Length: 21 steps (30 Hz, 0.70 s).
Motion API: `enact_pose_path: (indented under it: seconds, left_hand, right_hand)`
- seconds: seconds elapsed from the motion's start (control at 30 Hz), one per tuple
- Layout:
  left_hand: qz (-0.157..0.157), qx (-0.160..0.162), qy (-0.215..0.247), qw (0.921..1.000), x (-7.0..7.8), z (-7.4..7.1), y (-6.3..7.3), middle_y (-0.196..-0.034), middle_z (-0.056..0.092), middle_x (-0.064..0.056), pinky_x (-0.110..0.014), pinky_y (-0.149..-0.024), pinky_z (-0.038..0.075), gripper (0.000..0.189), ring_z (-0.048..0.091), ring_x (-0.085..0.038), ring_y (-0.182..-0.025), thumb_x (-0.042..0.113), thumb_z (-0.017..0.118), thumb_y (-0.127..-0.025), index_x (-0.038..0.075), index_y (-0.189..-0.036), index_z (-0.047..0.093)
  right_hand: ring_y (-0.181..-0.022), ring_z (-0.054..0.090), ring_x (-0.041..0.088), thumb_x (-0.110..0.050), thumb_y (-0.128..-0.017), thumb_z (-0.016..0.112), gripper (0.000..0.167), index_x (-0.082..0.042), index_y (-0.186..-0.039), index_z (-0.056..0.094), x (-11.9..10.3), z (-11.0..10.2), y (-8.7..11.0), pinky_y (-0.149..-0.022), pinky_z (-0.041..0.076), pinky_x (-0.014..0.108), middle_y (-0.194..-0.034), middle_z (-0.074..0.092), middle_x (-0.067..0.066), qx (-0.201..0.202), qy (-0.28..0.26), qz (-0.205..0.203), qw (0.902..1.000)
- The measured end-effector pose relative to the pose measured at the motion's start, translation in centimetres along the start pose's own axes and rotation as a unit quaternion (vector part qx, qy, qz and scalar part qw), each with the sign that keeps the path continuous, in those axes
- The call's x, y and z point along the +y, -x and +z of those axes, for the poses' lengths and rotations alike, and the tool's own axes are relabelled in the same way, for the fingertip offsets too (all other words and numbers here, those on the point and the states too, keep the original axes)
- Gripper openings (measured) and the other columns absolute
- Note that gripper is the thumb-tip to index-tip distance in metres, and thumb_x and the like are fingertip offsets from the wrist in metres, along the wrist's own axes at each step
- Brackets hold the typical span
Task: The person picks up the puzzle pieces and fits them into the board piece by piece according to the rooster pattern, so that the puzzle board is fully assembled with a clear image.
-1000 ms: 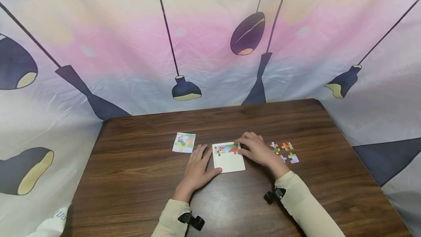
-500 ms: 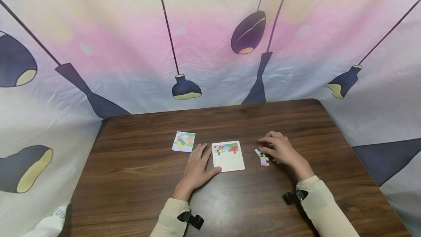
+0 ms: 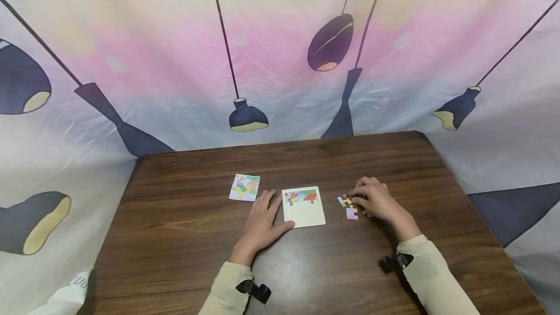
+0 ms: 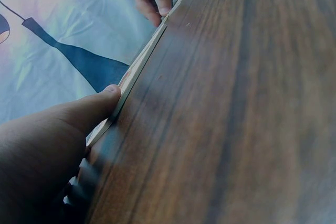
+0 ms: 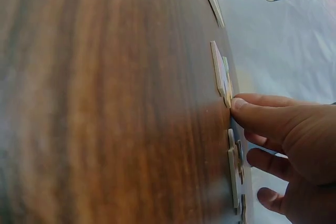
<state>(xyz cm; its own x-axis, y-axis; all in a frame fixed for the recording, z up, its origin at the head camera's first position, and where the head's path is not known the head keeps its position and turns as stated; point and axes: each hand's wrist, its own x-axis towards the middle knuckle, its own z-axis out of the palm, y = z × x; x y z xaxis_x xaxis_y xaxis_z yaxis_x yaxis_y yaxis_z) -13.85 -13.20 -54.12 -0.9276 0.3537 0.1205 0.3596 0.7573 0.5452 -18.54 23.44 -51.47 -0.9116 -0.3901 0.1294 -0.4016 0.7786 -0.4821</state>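
Note:
A white puzzle tray (image 3: 304, 215) lies mid-table, with a strip of joined puzzle pieces (image 3: 300, 197) along its far side. My left hand (image 3: 261, 227) is flat on the table at its left, fingers extended. The left thumb (image 4: 107, 98) presses against the tray's near edge in the left wrist view. To the right, my right hand (image 3: 378, 201) bends over the loose pieces. Its thumb and index finger pinch a puzzle piece (image 5: 228, 90) at the edge of the pile in the right wrist view. A pink-and-lilac piece (image 3: 352, 214) lies nearer me; the hand partly hides others.
A square picture card (image 3: 244, 187) showing a cartoon figure lies left of the tray, beyond the left fingers. The brown wooden table (image 3: 175, 237) ends at the back against a printed cloth (image 3: 284, 81). More loose pieces (image 5: 233, 171) lie under the right hand's curled fingers.
My right hand has left the tray's far right corner and moved right to the loose pieces, where several have shifted left. The left hand stays beside the tray.

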Motion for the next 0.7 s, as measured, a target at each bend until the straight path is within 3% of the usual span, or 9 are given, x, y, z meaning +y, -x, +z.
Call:
enact_pose_path:
  seconds: [0.23,0.47,0.7]
  left_hand:
    - [0.005,0.001,-0.005,1.0,0.0,0.0,0.0,-0.165,0.037,-0.022,-0.06,-0.127,0.019,0.084,0.024,-0.043,-0.158,0.053,0.073,-0.095,0.004,-0.158,0.049]
    - [0.004,-0.001,-0.006,1.0,0.1,-0.2,-0.1,-0.166,0.036,-0.022,-0.06,-0.127,0.019,0.085,0.024,-0.043,-0.157,0.053,0.074,-0.095,0.003,-0.158,0.047]
    - [-0.001,-0.006,-0.005,1.0,0.0,-0.1,0.0,-0.166,0.035,-0.021,-0.06,-0.128,0.018,0.084,0.022,-0.043,-0.158,0.054,0.073,-0.096,0.004,-0.159,0.047]
  right_hand:
    - [-0.098,0.058,0.025,-0.009,-0.094,0.081,0.009,-0.013,-0.102,0.083,-0.3,0.3,-0.1,-0.079,0.036,0.042,-0.098,0.066,-0.002,0.004,0.016,0.003,0.9999]
    - [-0.104,0.06,0.033,-0.015,-0.098,0.076,0.005,-0.01,-0.099,0.078,-0.7,0.6,-0.4,-0.079,0.041,0.046,-0.101,0.068,0.002,0.005,0.042,0.002,0.9991]
    - [-0.103,0.06,0.032,-0.015,-0.099,0.075,0.007,-0.008,-0.099,0.077,-1.4,1.3,-0.7,-0.08,0.04,0.046,-0.101,0.068,0.002,0.014,0.012,0.005,0.9998]
